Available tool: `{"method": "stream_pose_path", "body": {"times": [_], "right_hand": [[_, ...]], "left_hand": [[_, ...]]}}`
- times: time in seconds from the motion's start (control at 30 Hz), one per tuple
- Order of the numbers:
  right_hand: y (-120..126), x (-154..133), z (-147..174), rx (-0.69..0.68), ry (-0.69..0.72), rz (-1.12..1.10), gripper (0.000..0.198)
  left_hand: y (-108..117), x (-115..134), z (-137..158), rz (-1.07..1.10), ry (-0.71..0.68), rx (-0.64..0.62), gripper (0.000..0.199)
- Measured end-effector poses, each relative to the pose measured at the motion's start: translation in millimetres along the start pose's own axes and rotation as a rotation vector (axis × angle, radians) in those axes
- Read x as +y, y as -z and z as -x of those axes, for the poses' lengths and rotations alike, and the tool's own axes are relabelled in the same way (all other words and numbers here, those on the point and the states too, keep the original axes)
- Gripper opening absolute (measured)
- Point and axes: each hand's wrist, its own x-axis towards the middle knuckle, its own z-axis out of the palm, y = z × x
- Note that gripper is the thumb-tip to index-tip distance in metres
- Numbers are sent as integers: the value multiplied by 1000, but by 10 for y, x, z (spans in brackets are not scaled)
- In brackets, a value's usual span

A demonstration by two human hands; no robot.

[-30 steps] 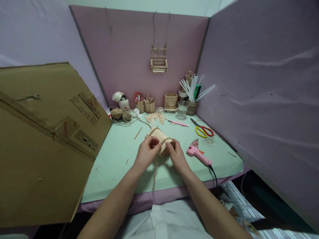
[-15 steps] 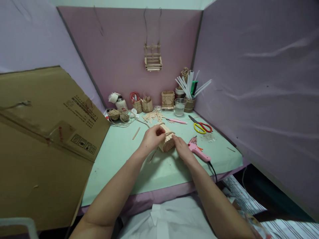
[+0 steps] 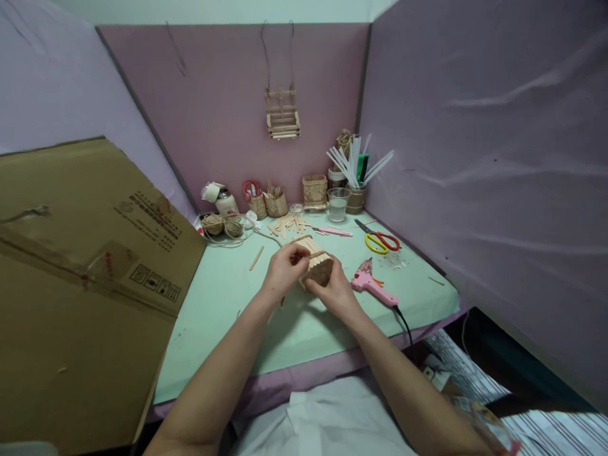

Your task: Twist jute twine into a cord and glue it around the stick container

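In the middle of the table is a small popsicle-stick container (image 3: 320, 272), tilted with its brown round end toward me. Twine (image 3: 319, 254) is wrapped round its sides, and a length of it trails back to the left. My left hand (image 3: 286, 269) is closed, thumb and fingers pinching at the twine on the container's left side. My right hand (image 3: 339, 292) grips the container from the right, with the thumb across the lower edge of the brown end. Right of this hand lies a pink hot glue gun (image 3: 373, 285), its cord running off the front edge.
Red-and-yellow scissors (image 3: 380, 239), a pink craft knife (image 3: 335, 232) and loose popsicle sticks (image 3: 289, 223) lie farther back. Twine balls (image 3: 223, 225) sit back left. A cup of water (image 3: 337, 206) and stick holders line the rear. A large cardboard sheet (image 3: 95, 304) stands at left.
My right hand has moved round the container, its thumb now across the lower end. The container has turned slightly, showing more of its brown end. The view has shifted a little.
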Motion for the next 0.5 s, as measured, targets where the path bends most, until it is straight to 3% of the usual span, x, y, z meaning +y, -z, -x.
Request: {"method": "stream_pose_path", "body": {"times": [0.27,0.4,0.5], "right_hand": [[-59,54,31,-49,-8,95,69],[-1,58,30,4,176,135,75],[74,22,-25,-2,347,111,68]], "left_hand": [[135,3,66,128,95,-24,15],[139,-36,124,136,41,10,14],[133,-42,147,119,-27,17,12]]}}
